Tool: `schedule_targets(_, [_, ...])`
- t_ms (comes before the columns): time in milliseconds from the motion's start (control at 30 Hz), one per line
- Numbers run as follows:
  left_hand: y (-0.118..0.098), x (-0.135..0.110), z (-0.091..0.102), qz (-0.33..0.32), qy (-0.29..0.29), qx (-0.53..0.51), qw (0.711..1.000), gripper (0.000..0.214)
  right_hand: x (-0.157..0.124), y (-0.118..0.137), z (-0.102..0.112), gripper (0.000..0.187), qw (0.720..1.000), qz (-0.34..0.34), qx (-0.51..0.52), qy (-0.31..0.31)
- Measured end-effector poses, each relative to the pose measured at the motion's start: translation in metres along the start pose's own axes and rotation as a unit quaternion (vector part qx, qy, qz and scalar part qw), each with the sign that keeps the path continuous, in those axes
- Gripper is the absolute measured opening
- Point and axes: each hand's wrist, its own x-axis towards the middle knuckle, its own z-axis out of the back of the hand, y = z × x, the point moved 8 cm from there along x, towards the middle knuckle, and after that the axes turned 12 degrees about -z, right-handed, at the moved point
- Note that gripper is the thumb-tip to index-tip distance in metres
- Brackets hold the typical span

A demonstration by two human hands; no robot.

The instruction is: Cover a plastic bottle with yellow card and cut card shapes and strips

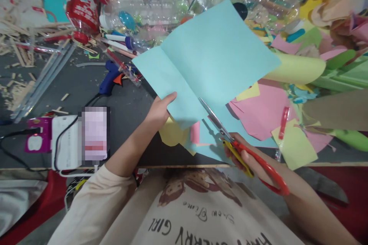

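A large sheet of light blue paper (212, 49), creased along a line near its left side, is held up over the table. My left hand (159, 111) pinches its lower left edge, thumb on top. In my right hand (250, 157) is a pair of scissors (218, 122) with red and yellow handles. The blades point up and left and meet the paper's lower edge close to the crease. Beneath lie more blue paper, a yellow piece (172, 132) and pink paper (264, 111).
A blue glue gun (108, 78), a phone (96, 134) and a white power strip (66, 141) lie at left among wood sticks. Clear plastic bottles (143, 4) crowd the back. Coloured paper scraps and a rolled yellow-green sheet (301, 68) fill the right.
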Motion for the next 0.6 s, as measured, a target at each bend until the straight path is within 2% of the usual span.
schedule_targets(167, [0.004, 0.0, 0.003, 0.007, -0.003, 0.015, 1.0, 0.046, 0.003, 0.004, -0.005, 0.048, 0.999, -0.016, -0.022, 0.017])
schedule_targets(400, [0.003, 0.004, 0.005, -0.012, 0.012, 0.021, 1.0, 0.054, 0.016, -0.003, -0.013, 0.06, 1.0, 0.003, -0.009, -0.021])
schedule_targets(600, [0.004, 0.005, 0.005, -0.02, 0.014, 0.012, 1.0, 0.053, 0.02, -0.006, -0.016, 0.062, 0.999, 0.002, -0.006, -0.041])
